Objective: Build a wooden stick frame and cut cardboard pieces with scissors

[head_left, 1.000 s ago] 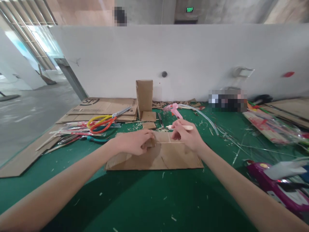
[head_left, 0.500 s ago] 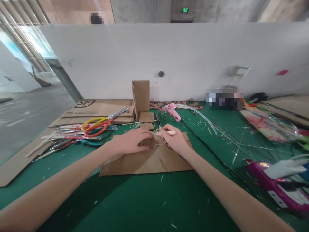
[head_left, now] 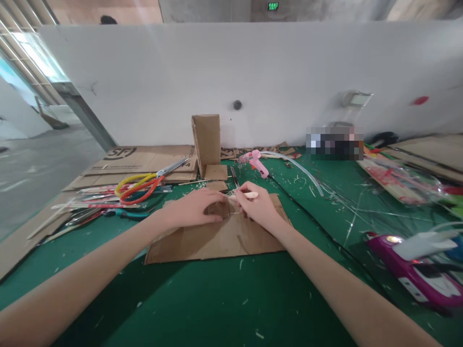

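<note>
At the left edge of the green tabletop [head_left: 217, 308] lies a long cardboard strip [head_left: 21, 248], with a loose heap of plastic-wrapped sticks [head_left: 103, 195] just to its right and a tool with teal handles [head_left: 132, 213] at the heap's near side. Scissors [head_left: 142, 188] with yellow and orange handles rest across the heap, their blades pointing away to the right over the printed cardboard [head_left: 144, 156] behind. The left hand [head_left: 197, 207] rests on the far part of a brown cardboard sheet [head_left: 213, 243], its thumb and fingers curved apart around a small brown patch; whether they pinch anything there I cannot tell. Beyond that hand, a tall cardboard piece [head_left: 208, 140] stands upright, and a smaller flat cardboard piece [head_left: 216, 172] lies at its foot. A slim dark tool [head_left: 234, 177] lies between these and the right hand [head_left: 258, 207], whose fingers pinch a pale pen [head_left: 251, 195] above the far part of the sheet, close to the left hand; its tip is too small to make out. Behind the right hand lies a pink glue gun [head_left: 255, 163], with a clear curved tube [head_left: 302, 168] and a black cable [head_left: 318, 221] to its right. Farther right are flat plastic-wrapped packs [head_left: 398, 185] and, nearer, a purple power strip [head_left: 408, 274] carrying a white plug [head_left: 421, 246].
</note>
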Action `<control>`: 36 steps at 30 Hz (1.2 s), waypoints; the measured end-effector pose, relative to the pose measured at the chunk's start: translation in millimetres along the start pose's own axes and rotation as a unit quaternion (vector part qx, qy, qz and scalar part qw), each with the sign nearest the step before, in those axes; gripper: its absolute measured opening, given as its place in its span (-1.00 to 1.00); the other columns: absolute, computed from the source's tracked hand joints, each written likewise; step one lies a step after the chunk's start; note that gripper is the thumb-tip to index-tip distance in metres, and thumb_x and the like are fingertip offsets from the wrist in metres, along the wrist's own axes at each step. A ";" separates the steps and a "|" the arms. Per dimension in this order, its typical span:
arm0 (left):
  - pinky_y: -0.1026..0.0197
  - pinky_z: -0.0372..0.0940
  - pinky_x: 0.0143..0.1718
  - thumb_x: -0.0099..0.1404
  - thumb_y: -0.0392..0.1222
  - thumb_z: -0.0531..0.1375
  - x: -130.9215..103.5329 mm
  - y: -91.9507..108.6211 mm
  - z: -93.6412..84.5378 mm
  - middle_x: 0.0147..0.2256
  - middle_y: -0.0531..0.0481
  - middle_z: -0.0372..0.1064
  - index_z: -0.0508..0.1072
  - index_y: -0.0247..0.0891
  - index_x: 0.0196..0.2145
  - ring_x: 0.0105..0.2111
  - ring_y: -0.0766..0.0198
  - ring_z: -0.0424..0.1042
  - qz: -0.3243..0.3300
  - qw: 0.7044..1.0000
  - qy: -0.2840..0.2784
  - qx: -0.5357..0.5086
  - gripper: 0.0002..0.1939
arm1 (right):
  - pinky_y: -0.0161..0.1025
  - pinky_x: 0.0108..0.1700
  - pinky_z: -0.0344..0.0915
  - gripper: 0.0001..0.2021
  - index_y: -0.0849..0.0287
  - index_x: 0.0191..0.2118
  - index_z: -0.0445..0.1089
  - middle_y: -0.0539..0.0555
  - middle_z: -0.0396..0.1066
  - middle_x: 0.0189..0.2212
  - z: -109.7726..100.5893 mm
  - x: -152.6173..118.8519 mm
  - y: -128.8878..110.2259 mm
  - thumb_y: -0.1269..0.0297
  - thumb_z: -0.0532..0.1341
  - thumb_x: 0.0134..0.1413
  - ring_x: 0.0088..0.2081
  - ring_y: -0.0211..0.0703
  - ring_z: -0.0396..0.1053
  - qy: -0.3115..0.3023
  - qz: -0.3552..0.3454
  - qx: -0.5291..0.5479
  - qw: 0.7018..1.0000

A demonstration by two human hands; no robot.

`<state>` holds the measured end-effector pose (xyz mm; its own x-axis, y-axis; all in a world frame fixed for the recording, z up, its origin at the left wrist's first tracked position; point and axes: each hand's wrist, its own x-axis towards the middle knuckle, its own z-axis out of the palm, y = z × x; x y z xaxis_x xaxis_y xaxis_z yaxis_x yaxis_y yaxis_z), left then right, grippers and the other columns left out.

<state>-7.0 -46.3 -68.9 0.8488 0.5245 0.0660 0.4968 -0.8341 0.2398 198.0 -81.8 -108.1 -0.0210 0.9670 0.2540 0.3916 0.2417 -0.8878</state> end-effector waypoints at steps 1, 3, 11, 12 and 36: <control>0.05 0.17 -0.02 0.21 0.08 0.11 0.0 -0.2 0.0 0.08 -0.07 0.26 0.30 -0.12 0.03 0.03 0.04 0.26 0.002 1.000 -0.001 -0.001 -0.54 | -0.40 -0.67 0.14 -0.78 0.10 -0.43 0.24 -0.08 0.29 -0.68 0.2 -0.2 -0.4 0.07 0.09 0.09 -0.68 -0.30 0.26 0.001 -0.002 0.000 1.000; 0.04 0.16 0.00 0.22 0.08 0.11 0.0 -0.6 0.1 0.08 -0.07 0.25 0.30 -0.12 0.04 0.04 0.05 0.25 0.005 1.000 -0.002 -0.004 -0.54 | -0.39 -0.65 0.16 -0.79 0.09 -0.42 0.24 -0.08 0.30 -0.68 0.7 -0.2 -0.7 0.08 0.09 0.09 -0.66 -0.28 0.29 0.003 0.000 0.002 1.000; 0.02 0.15 0.01 0.21 0.10 0.11 0.9 -0.3 2.2 0.08 -0.08 0.26 0.29 -0.12 0.05 0.03 0.05 0.25 0.002 1.000 0.007 -0.005 -0.51 | -0.36 -0.64 0.16 -0.77 0.09 -0.44 0.23 -0.06 0.32 -0.67 2.1 0.2 -1.4 0.06 0.08 0.08 -0.67 -0.26 0.29 0.011 0.003 -0.003 1.000; 0.02 0.15 0.01 0.21 0.10 0.12 1.1 -0.5 2.4 0.08 -0.08 0.26 0.30 -0.12 0.04 0.03 0.05 0.25 0.004 1.000 0.008 -0.006 -0.52 | -0.36 -0.63 0.16 -0.77 0.09 -0.45 0.23 -0.07 0.31 -0.68 2.1 0.3 -1.7 0.06 0.08 0.09 -0.67 -0.26 0.29 0.013 -0.001 -0.008 1.000; 0.03 0.12 0.05 0.19 0.13 0.13 2.9 -9.5 8.4 0.10 -0.04 0.22 0.37 -0.07 0.02 0.05 0.07 0.22 0.005 1.000 0.004 -0.029 -0.53 | -0.35 -0.52 0.15 -0.79 0.10 -0.45 0.24 -0.08 0.33 -0.65 1.5 -0.3 -5.2 0.12 0.07 0.11 -0.60 -0.26 0.30 0.004 -0.042 -0.071 0.997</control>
<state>-7.7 -38.3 -79.1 0.8519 0.5180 0.0773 0.4768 -0.8282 0.2945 194.6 -83.2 -104.2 -0.0517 0.9430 0.3288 0.5152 0.3072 -0.8001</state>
